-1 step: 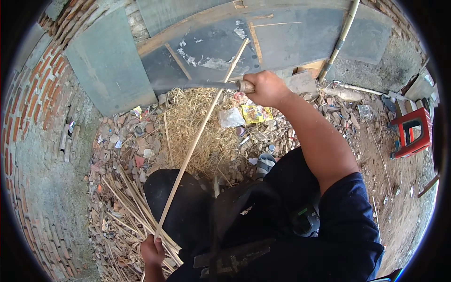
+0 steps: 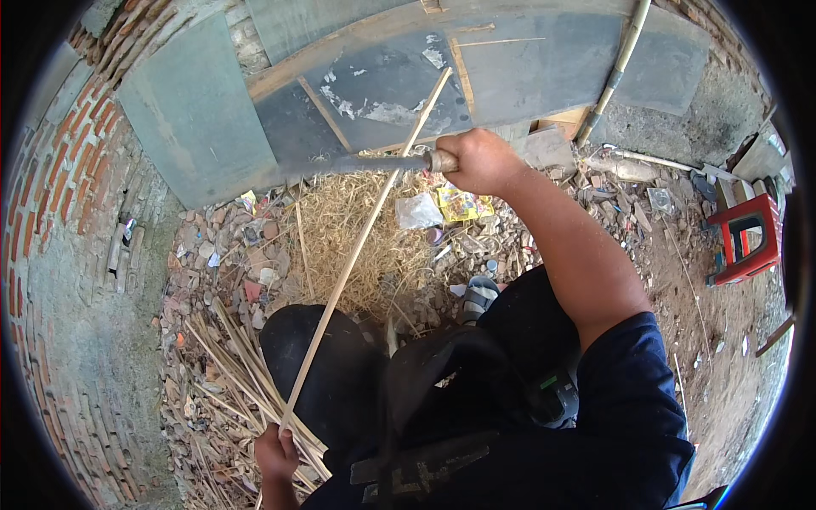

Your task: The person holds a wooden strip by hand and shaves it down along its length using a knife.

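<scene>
My left hand, low at the left, is closed around the lower end of a long pale bamboo strip. The strip slants up and away across my dark-clothed left knee. My right hand is wrapped round the wooden handle of a long-bladed knife. Its blade points left and crosses the strip near the upper end; whether it cuts into the strip or only touches it, I cannot tell. Motion blurs the blade's far part. Beneath it lies a heap of fine straw-coloured shavings.
More strips lie in a bundle by my left knee. A clear plastic piece and a yellow wrapper sit on rubble. Grey panels stand ahead, a brick wall at left, a red stool at right.
The knife's blade has tipped slightly down and toward me, with my right hand barely shifting. My left hand and the bamboo strip stay almost the same.
</scene>
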Available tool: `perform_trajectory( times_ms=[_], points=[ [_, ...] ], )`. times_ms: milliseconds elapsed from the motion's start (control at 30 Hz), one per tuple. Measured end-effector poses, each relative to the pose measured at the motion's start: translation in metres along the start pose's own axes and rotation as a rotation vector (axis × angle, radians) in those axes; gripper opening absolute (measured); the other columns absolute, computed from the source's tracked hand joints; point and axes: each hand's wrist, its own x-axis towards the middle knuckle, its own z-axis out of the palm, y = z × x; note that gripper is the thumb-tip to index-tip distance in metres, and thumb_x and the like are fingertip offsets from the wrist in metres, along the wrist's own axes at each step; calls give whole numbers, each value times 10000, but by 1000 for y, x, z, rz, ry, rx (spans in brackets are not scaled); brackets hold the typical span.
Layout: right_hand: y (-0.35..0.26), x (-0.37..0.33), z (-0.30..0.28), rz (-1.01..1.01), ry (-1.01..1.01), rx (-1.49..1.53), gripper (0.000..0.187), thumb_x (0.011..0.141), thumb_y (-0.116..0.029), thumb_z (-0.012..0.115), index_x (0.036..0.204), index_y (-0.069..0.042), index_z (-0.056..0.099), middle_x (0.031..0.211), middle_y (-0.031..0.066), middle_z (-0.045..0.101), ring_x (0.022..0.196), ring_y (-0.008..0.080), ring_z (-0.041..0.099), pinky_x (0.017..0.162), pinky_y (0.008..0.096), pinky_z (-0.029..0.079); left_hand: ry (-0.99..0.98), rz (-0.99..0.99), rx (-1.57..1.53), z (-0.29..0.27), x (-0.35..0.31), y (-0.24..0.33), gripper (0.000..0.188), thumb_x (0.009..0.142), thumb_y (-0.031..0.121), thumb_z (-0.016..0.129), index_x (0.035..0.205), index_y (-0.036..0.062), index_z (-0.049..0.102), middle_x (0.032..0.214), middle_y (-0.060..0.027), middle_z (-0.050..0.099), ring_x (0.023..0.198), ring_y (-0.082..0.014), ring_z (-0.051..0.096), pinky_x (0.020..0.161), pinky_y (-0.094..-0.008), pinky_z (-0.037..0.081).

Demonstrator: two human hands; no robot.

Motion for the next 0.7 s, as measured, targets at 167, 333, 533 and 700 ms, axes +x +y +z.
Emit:
perform_trajectory(
  times_ms=[167,333,533,700],
  points=[
    [14,-1,-2,136,3,95,254,751,-172,704,991,-94,683,875,166,722,879,389,692,820,474,566,12,45,-26,4,0,-5,438,995,375,514,740,19,507,556,-221,529,571,-484,581,507,-500,438],
    [23,-2,0,208,6,50,290,753,-178,682,1035,-107,697,943,181,723,909,390,693,842,482,563,23,106,30,-2,2,-1,459,1002,397,506,738,22,519,554,-222,521,564,-489,571,499,-507,428],
    [2,-5,-12,99,-127,-52,258,778,-202,679,1028,-138,697,956,162,730,918,370,700,836,485,566,24,53,64,2,-5,-8,433,990,374,528,741,20,521,562,-221,532,571,-491,576,507,-512,437],
    [38,-2,-2,282,-39,4,267,777,-191,682,1026,-96,685,969,173,727,936,378,694,862,483,555,47,82,34,1,4,-5,403,978,339,561,732,21,527,561,-216,536,562,-480,575,503,-497,437]
  ],
)
